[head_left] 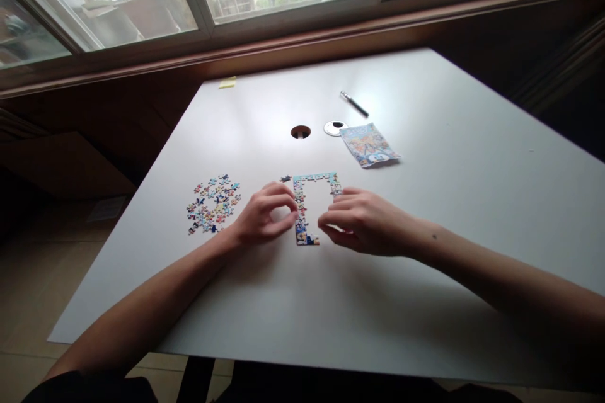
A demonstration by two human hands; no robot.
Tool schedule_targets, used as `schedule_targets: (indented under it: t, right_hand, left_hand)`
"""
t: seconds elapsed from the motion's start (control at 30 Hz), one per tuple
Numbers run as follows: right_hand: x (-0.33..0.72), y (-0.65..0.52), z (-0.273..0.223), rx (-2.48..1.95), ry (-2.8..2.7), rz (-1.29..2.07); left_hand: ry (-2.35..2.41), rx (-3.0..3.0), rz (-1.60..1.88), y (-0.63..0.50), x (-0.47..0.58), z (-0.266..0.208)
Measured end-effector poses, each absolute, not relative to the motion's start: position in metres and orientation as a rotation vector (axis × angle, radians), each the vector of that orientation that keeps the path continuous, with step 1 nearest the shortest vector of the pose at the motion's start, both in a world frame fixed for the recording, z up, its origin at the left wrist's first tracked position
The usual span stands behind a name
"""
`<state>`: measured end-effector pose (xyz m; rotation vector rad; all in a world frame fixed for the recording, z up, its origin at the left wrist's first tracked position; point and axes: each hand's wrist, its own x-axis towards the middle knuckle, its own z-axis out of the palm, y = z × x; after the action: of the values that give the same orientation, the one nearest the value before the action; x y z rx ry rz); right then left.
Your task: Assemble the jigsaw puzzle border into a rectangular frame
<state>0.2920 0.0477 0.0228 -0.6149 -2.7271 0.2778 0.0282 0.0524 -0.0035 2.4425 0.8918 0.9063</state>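
Observation:
A partly joined jigsaw border (301, 201) lies flat on the white table, with a top row, a long left side, part of the right side and a short bottom corner. My left hand (265, 214) rests at its left side; the thumb and forefinger curve with a gap between them, their tips at the border's edge. On the other side, my right hand (362, 220) hovers low with curled fingers, thumb and forefinger drawn close together. Whatever they hold is hidden. A dark loose jigsaw piece (285, 179) lies just beyond my left hand. Many loose jigsaw pieces (220, 208) are spread farther left.
A creased picture sheet (371, 145) lies beyond my right hand, by a round metal cover (333, 128). Behind it is a black pen (354, 104). The table (265, 302) has a round cable hole (300, 132) and yellow tape (227, 82) at its far edge, below the window.

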Motion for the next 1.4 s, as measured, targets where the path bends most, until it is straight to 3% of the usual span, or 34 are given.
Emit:
schedule_targets:
  t: [0.1,0.23,0.63,0.87,1.4]
  right_hand:
    - [0.304,0.070,0.013,-0.888,-2.472,0.407]
    - [0.313,0.090,-0.006,-1.267,-1.995,0.594]
    - [0.311,0.086,-0.012,-1.257,-1.956,0.624]
    - [0.310,0.085,-0.012,-1.192,-1.975,0.638]
    - [0.310,0.084,-0.013,-1.185,-1.987,0.640]
  left_hand:
    - [1.388,2.433,1.035,0.066,0.026,-0.012]
    - [1.617,2.489,0.850,0.080,0.029,-0.021]
    - [1.615,2.479,0.819,0.086,0.025,-0.022]
    - [1.517,2.463,1.012,0.077,0.025,-0.018]
    - [1.518,2.452,0.787,0.070,0.028,-0.013]
